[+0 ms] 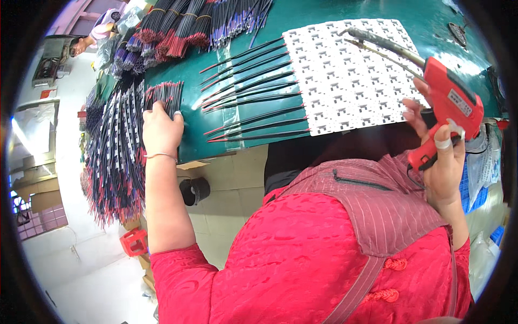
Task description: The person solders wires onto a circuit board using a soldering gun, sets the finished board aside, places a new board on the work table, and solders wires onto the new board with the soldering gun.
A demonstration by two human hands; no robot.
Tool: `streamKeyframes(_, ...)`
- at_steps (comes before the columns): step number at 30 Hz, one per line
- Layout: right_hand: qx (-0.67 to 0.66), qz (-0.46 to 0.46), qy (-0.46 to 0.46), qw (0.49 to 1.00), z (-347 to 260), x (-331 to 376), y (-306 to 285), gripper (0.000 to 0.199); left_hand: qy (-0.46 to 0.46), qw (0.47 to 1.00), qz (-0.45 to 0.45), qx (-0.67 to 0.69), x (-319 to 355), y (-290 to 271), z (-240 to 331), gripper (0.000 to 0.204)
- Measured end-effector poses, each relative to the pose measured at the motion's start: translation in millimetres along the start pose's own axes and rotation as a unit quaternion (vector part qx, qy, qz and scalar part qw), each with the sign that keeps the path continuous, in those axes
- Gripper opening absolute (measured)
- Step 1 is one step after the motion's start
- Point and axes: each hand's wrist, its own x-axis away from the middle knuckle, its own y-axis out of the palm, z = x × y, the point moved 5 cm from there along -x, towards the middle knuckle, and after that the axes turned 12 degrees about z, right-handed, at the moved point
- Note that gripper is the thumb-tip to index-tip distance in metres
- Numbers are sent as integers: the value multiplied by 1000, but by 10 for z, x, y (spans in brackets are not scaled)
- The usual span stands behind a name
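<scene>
My left hand is at the table's left edge, its fingers bent down onto a bundle of thin black wires with red ends; the fingertips are partly hidden among them. At the right, my right hand grips a red soldering gun, some fingers off the handle. Its long dark barrel and thin feed tube point left, above a white panel with rows of small slots. Several pairs of black-and-red wires stick out leftward from the panel's left edge, lying across the green table.
Thick bundles of black wires with red and purple ends lie at the back left. More long wires hang over the table's left side. A dark bucket and a red stool stand on the floor. Another person is far left.
</scene>
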Motion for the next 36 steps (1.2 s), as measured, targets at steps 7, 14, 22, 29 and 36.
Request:
streamKeyframes(7,-32,5,-52,998,81,-296,28,62,11,1000,17,5,-83,75,43,47)
streamKeyframes(14,-4,-22,-65,998,101,-305,19,64,30,999,-7,-23,-212,197,86,34)
streamKeyframes(22,-24,-11,-61,998,91,-294,-24,63,37,998,1,-40,-222,237,145,26)
streamKeyframes(29,7,-8,-91,996,-90,-153,-19,62,57,997,10,-42,-178,274,93,21)
streamKeyframes(36,3,12,-107,994,-174,29,-21,55,102,990,76,-61,-175,265,120,17)
